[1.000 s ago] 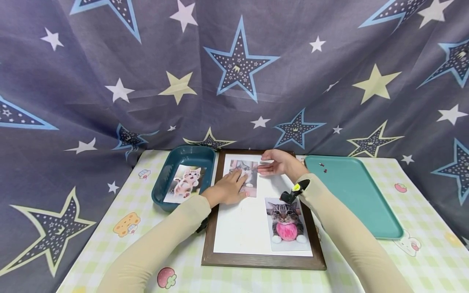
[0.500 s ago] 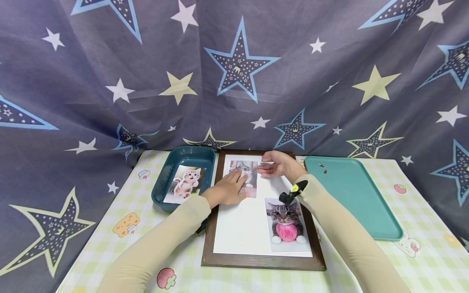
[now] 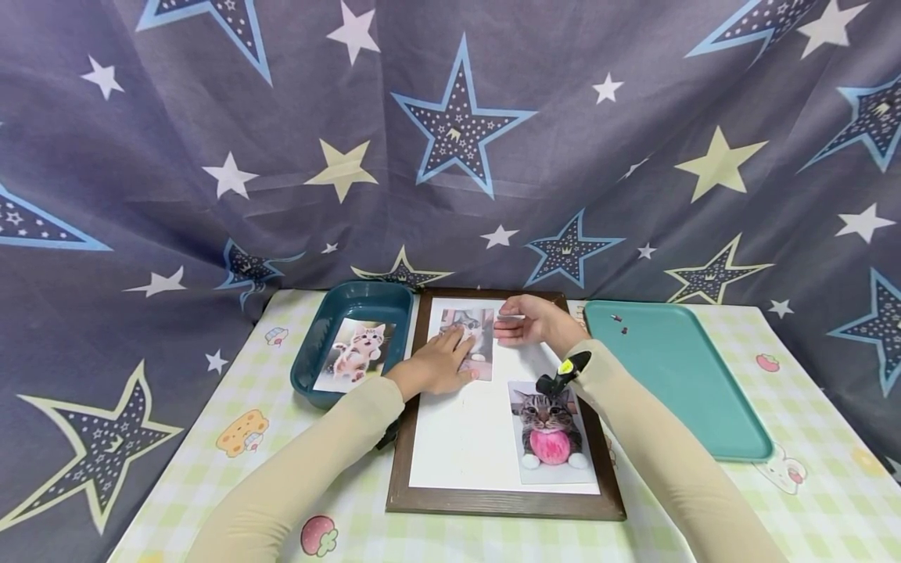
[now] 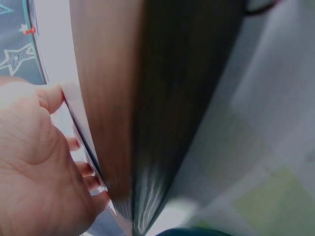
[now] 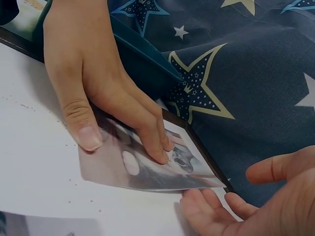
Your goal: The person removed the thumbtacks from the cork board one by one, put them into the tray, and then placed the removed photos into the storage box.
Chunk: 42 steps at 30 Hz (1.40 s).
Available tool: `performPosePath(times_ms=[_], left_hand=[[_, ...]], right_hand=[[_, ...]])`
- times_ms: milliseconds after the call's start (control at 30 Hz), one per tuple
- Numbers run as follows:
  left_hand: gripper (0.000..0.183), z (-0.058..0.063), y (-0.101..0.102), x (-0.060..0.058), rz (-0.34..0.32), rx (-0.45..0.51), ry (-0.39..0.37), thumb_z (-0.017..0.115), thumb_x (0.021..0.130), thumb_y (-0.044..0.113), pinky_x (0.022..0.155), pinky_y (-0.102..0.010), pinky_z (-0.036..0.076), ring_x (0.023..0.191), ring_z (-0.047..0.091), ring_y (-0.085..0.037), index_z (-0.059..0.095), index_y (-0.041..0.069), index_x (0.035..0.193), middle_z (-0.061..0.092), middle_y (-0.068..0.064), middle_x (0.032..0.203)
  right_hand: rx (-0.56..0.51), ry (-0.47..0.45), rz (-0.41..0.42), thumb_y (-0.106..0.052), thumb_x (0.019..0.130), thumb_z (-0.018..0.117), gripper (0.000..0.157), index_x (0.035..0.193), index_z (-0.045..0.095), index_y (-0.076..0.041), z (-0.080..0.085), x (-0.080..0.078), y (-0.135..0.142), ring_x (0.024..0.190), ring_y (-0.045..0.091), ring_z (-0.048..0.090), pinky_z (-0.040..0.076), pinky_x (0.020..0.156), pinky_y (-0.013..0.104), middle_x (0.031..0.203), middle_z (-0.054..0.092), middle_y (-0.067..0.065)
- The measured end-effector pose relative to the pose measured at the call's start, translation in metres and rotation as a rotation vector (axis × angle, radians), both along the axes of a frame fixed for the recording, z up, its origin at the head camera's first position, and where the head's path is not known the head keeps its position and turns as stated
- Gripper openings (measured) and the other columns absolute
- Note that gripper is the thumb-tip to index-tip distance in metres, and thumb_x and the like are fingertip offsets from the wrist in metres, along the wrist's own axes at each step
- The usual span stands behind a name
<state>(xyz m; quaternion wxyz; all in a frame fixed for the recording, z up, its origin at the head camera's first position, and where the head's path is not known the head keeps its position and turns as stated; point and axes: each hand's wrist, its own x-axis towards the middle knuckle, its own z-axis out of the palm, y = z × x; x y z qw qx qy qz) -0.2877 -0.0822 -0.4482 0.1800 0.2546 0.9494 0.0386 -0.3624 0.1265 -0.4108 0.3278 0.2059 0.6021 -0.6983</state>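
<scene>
A cat photo [image 3: 482,342] lies on the white board near its upper left corner. My left hand [image 3: 438,363] rests on it with spread fingers, hiding part of the picture. In the right wrist view the right edge of this photo [image 5: 113,181] curves slightly up from the board. My right hand [image 3: 529,322] is beside that edge, thumb and fingers apart, fingertips right at the photo. A second photo [image 3: 551,438], a tabby with a pink ball, lies at the board's lower right. The board has a brown wooden frame [image 3: 493,502].
Left of the frame stands a dark teal basin [image 3: 301,367] with a kitten photo [image 3: 357,353] in it. On the right is a green tray [image 3: 697,383] with small red pushpins [image 3: 623,330] near its far left corner. A starry curtain [image 3: 598,156] hangs behind the table.
My right hand has dropped very slightly beside the photo's edge. The left hand stays on the photo, and the other things have not moved.
</scene>
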Motion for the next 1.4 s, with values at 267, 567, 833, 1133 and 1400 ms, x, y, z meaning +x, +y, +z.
performPosePath(times_ms=[267,567,833,1133,1400], left_hand=[[0.073,-0.001,-0.001,-0.001,0.002,0.012,-0.001,0.035,0.108,0.051,0.131,-0.047,0.01,0.161,-0.002,-0.03,0.007,0.016,0.166,-0.002,-0.014,0.173],[0.076,-0.007,-0.002,-0.002,-0.007,0.028,0.022,0.034,0.108,0.054,0.131,-0.047,0.011,0.161,-0.001,-0.029,0.004,0.016,0.166,-0.002,-0.014,0.173],[0.078,-0.005,-0.004,-0.001,-0.003,0.064,0.011,0.037,0.107,0.053,0.13,-0.048,0.012,0.16,0.0,-0.03,0.004,0.014,0.166,-0.002,-0.015,0.172],[0.079,-0.007,-0.005,-0.002,0.002,0.08,0.021,0.039,0.107,0.053,0.13,-0.047,0.013,0.16,0.002,-0.03,0.003,0.013,0.166,-0.002,-0.015,0.173],[0.08,-0.006,-0.006,0.001,-0.002,0.103,0.036,0.039,0.107,0.052,0.13,-0.047,0.013,0.16,0.003,-0.031,0.003,0.012,0.166,-0.001,-0.016,0.172]], right_hand=[[-0.014,0.023,0.058,-0.011,0.104,0.039,0.019,0.113,0.054,-0.003,-0.007,0.0,0.0,0.118,0.032,0.057,0.042,0.118,0.045,0.126,0.055,0.017],[-0.014,0.044,0.112,-0.008,0.105,0.041,0.016,0.108,0.056,-0.003,-0.01,0.005,-0.001,0.099,0.027,0.06,0.041,0.118,0.045,0.11,0.056,0.014],[-0.024,0.032,0.136,-0.008,0.106,0.04,0.014,0.107,0.053,-0.003,-0.016,0.004,-0.003,0.096,0.025,0.059,0.037,0.121,0.045,0.107,0.055,0.013],[0.002,0.068,0.206,-0.003,0.106,0.043,0.008,0.104,0.049,-0.008,-0.021,0.006,-0.007,0.092,0.02,0.059,0.052,0.108,0.038,0.108,0.057,0.008],[-0.005,0.11,0.271,0.001,0.105,0.047,0.01,0.104,0.051,-0.009,-0.025,0.009,-0.01,0.077,0.011,0.066,0.062,0.074,0.025,0.081,0.067,0.002]])
